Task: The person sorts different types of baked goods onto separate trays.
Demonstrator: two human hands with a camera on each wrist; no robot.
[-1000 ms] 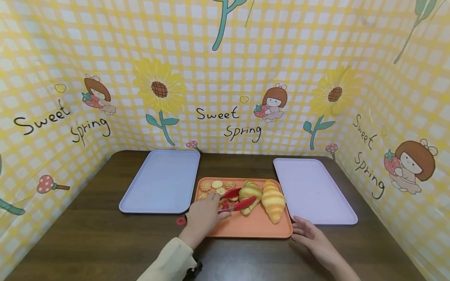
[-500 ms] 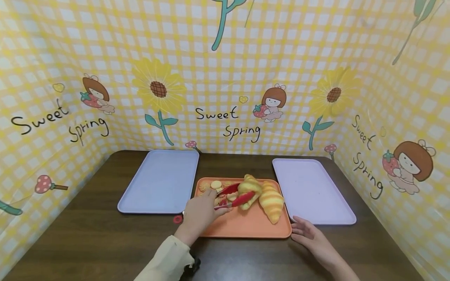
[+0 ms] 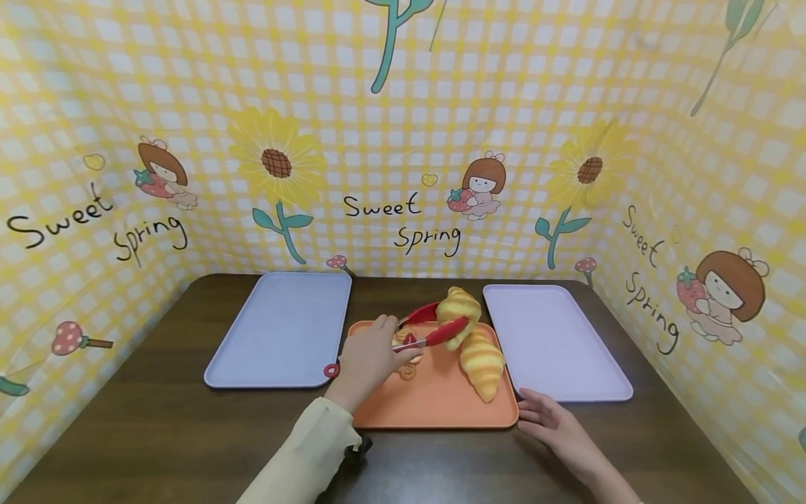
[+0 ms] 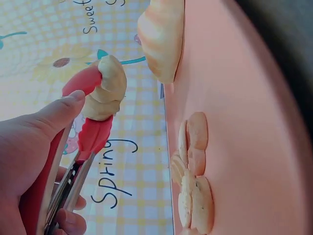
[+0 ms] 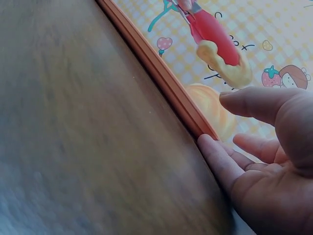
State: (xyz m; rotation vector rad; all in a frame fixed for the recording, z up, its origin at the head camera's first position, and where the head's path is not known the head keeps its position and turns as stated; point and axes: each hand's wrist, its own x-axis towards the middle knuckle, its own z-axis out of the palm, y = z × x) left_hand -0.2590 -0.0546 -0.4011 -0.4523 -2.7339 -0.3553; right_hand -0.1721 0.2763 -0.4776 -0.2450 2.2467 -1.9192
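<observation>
My left hand [image 3: 371, 358] grips red-tipped metal tongs [image 3: 443, 332]. Between the tong heads is a croissant [image 3: 458, 308], raised above the far edge of the orange tray [image 3: 434, 409]; in the left wrist view that croissant [image 4: 108, 88] hangs clear of the tray. A second, striped croissant [image 3: 483, 367] lies at the tray's right side. Cookies [image 4: 195, 142] lie on the tray too, partly hidden by my left hand in the head view. My right hand [image 3: 557, 428] rests its fingers against the tray's near right corner; its thumb stays apart in the right wrist view.
A blue-lilac tray [image 3: 280, 329] lies to the left on the dark wooden table [image 3: 157, 420], and a pale purple tray [image 3: 557, 343] to the right. The tongs' red ring [image 3: 331, 370] sticks out behind my left hand. Patterned yellow cloth [image 3: 403, 140] stands around the table.
Held in the tongs, the croissant has risen off the orange tray and moved toward its far edge. My left hand has moved up with it. My right hand stays at the corner.
</observation>
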